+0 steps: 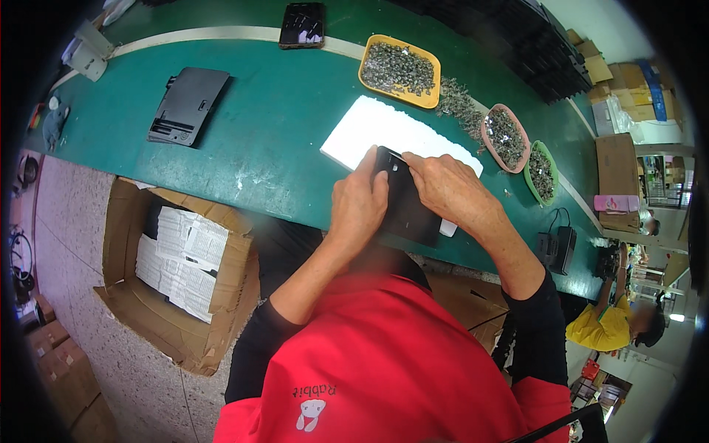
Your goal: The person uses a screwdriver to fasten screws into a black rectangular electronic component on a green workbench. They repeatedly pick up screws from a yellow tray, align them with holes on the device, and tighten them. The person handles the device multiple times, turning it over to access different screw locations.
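A black plastic casing (410,209) is held tilted between my hands at the bench's near edge. My left hand (358,203) grips its left side, thumb and forefinger near the top corner. Closed at the casing's upper edge is my right hand (454,190), its fingertips bent together there; whatever small thing they pinch is too hidden to tell. Under and behind the casing lies a white foam board (377,125). Another black plastic casing (186,105) rests flat on the green bench to the left.
Small metal clips fill a yellow tray (437,74), a pink tray (486,136) and a green tray (529,181), with a loose clip pile (461,103) between. An open carton (118,229) holds printed sheets at lower left. A black adapter (564,249) sits at right. Another person (602,327) works beyond.
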